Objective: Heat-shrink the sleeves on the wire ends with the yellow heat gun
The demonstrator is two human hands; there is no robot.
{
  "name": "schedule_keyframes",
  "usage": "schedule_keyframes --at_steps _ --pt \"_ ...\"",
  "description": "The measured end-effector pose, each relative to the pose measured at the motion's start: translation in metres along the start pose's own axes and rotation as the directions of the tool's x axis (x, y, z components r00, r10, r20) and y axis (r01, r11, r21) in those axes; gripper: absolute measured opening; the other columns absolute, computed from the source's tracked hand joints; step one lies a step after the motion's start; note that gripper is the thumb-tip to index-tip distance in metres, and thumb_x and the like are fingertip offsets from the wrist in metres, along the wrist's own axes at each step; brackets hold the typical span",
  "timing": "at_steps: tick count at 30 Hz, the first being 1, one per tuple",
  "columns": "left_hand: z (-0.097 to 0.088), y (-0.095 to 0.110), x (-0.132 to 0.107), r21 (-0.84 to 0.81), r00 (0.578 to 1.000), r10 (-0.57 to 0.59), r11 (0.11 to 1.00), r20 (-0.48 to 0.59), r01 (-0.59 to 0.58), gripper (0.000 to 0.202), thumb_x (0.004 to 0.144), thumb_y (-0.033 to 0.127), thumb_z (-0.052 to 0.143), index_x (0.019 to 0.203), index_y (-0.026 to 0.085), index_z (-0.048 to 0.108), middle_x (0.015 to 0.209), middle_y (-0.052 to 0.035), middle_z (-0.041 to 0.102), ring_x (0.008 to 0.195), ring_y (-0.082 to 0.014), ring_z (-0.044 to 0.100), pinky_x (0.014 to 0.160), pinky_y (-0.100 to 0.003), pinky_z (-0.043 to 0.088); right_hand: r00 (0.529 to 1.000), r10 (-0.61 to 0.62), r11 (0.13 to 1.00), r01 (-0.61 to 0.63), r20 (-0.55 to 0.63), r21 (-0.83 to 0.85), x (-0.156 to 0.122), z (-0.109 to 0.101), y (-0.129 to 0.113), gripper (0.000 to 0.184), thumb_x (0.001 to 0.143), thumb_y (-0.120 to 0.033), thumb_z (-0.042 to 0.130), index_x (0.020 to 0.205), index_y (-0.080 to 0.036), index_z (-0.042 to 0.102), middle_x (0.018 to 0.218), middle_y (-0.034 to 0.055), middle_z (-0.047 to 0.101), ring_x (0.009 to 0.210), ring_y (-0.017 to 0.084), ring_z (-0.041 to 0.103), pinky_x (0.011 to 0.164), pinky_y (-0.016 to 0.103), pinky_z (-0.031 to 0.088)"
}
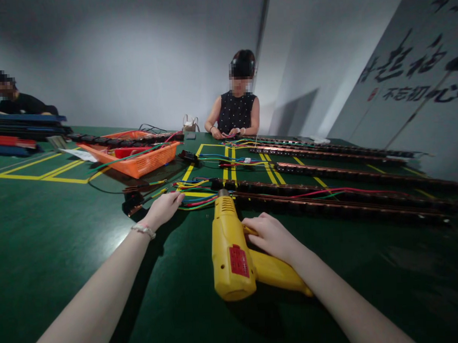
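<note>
My right hand grips a yellow heat gun by its handle. The gun's nozzle points away from me, at the near wire bundle and the end of a long copper-and-black rail. With fingers closed, my left hand is at the bundle of coloured wires to the left of the nozzle and appears to pinch it. Just beyond that hand lies a black connector with copper-coloured parts. My fingertips partly hide the wires, so the exact hold is not clear.
Several more rails lie across the green table, marked with yellow tape. An orange basket holding a rail and wires stands at the left. One person sits opposite; another sits far left behind stacked dark strips.
</note>
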State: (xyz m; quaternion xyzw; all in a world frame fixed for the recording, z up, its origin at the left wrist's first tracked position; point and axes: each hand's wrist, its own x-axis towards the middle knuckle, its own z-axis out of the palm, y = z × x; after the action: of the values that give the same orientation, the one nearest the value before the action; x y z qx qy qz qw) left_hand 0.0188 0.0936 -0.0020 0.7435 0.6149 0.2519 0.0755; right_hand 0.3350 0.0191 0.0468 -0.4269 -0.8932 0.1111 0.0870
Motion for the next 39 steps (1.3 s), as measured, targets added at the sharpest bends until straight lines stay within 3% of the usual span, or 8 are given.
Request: schedule_keyframes --at_steps 7,12,20,25,30,39 --pt "0.006 -0.006 0.006 -0.027 0.999 -0.046 0.999 -0.028 0.045 0.045 0.086 0.053 0.031 0.069 0.021 0.058 0.070 -0.0050 0.063 0.067 -0.0200 0.055 0.059 -0.026 0.031 0.995 0.100 0.993 -0.101 0.018 0.062 0.004 0.003 -0.008 0.015 0.081 -0.017 0.052 0.093 -0.020 0.061 0.089 0.0026 0.066 0.081 0.016 0.060 0.066 0.024 0.037" --pt "0.010 -0.012 0.010 -0.197 0.993 -0.110 0.975 -0.045 0.099 0.052 0.084 0.059 0.032 0.056 0.019 0.050 0.052 -0.0004 0.051 0.053 -0.0151 0.046 0.054 -0.026 0.030 0.999 0.039 0.998 -0.041 0.037 0.044 0.016 0.012 -0.018 0.014 0.078 -0.017 0.053 0.090 -0.019 0.061 0.088 0.0035 0.066 0.079 0.016 0.062 0.061 0.022 0.037" --pt "0.010 -0.013 0.014 -0.526 0.962 -0.261 0.831 -0.081 0.181 0.054 0.072 0.068 0.042 0.053 0.018 0.049 0.052 -0.0018 0.051 0.053 -0.0139 0.045 0.055 -0.026 0.036 0.997 -0.078 0.996 0.078 0.005 -0.040 0.047 0.026 -0.045 0.011 0.075 -0.023 0.056 0.085 -0.020 0.061 0.087 0.0036 0.067 0.080 0.018 0.062 0.061 0.025 0.034" --pt "0.016 0.002 0.012 -0.493 0.933 -0.343 0.833 -0.108 0.250 0.050 0.070 0.064 0.043 0.060 0.016 0.056 0.058 -0.0029 0.056 0.059 -0.0161 0.048 0.057 -0.027 0.037 0.992 -0.128 0.990 0.128 -0.006 -0.060 0.060 0.031 -0.057 0.013 0.075 -0.024 0.058 0.087 -0.020 0.062 0.090 0.0041 0.067 0.083 0.019 0.062 0.063 0.025 0.035" --pt "0.017 0.013 0.003 -0.456 0.900 -0.379 0.854 -0.217 0.250 0.044 0.076 0.056 0.036 0.061 0.017 0.052 0.060 -0.0022 0.056 0.061 -0.0163 0.049 0.057 -0.026 0.036 0.988 -0.151 0.987 0.149 -0.029 -0.055 0.062 0.033 -0.057 0.011 0.078 -0.023 0.057 0.087 -0.020 0.062 0.089 0.0047 0.068 0.082 0.020 0.062 0.062 0.025 0.034" --pt "0.017 0.018 -0.002 -0.435 0.891 -0.392 0.860 -0.229 0.267 0.039 0.079 0.052 0.034 0.058 0.020 0.047 0.054 -0.0003 0.051 0.058 -0.0160 0.047 0.056 -0.026 0.033 0.984 -0.166 0.986 0.166 -0.064 -0.009 0.055 0.034 -0.053 0.010 0.080 -0.025 0.058 0.088 -0.020 0.061 0.088 0.0020 0.067 0.080 0.016 0.060 0.062 0.024 0.033"
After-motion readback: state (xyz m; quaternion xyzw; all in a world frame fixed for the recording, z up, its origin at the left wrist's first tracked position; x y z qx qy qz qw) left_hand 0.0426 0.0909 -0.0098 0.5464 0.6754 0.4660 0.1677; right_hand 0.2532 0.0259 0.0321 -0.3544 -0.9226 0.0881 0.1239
